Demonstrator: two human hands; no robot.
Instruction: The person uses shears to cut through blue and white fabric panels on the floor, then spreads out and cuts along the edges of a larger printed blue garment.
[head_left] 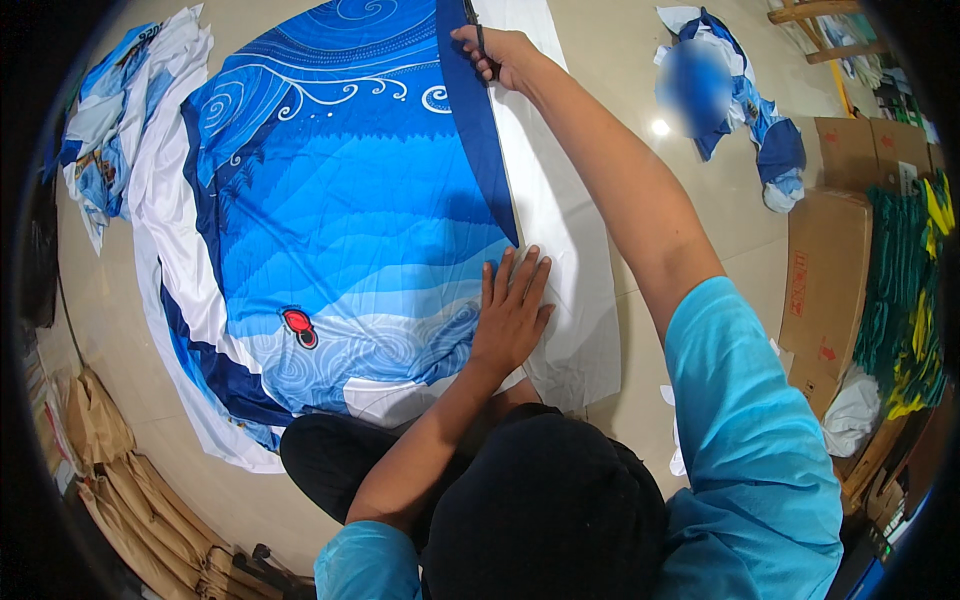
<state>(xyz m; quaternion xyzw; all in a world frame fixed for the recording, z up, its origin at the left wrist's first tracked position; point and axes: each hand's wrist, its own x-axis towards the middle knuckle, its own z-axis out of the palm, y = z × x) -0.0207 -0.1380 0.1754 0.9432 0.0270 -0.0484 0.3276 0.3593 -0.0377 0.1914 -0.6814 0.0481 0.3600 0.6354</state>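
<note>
A large blue printed cloth point(350, 190) with pale swirls and wave shapes lies spread on the floor. Along its right side runs a navy band point(470, 130), bordered by a white strip of cloth point(575, 300). My right hand point(500, 58), arm stretched far forward, is closed round the black handles of a pair of scissors point(481, 42), at the line between navy and white. The blades point away toward the top edge and are only partly visible. My left hand point(513, 315) lies flat, fingers spread, near the lower tip of the navy band. A red, black-outlined motif point(298, 328) shows on the cloth.
Crumpled white and blue cloth point(110, 130) lies at the far left, with more blue scraps point(780, 150) at the far right. Cardboard boxes point(825, 290) and green-yellow bundles point(905, 290) line the right side. Brown wrapped material point(150, 510) is at the lower left.
</note>
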